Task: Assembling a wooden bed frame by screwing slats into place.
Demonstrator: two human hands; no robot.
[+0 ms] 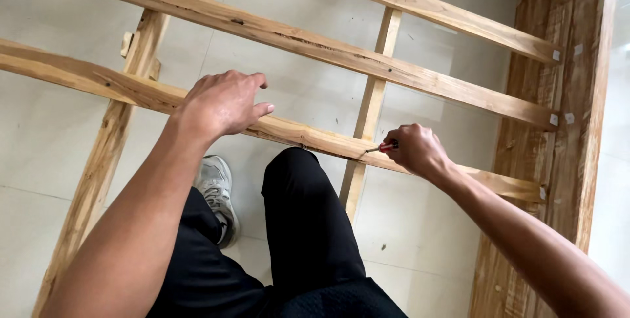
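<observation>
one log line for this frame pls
left hand: pressing on wooden slat | right hand: gripping red-handled tool, tip at slat | frame on tiled floor

I count four long wooden slats [367,68] running from nine toward three o'clock, over two cross battens [371,105]. One red-handled tool [388,148] sits in my fingers, and one grey shoe [216,190] shows at six o'clock.

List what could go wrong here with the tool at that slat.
1. The right hand presses a red-handled tool at the nearest wooden slat; if its tip slips, it could jab toward the left hand resting on the same slat, or the knee just below.
2. The slat looks rough and cracked, so splinters seem possible.
</observation>
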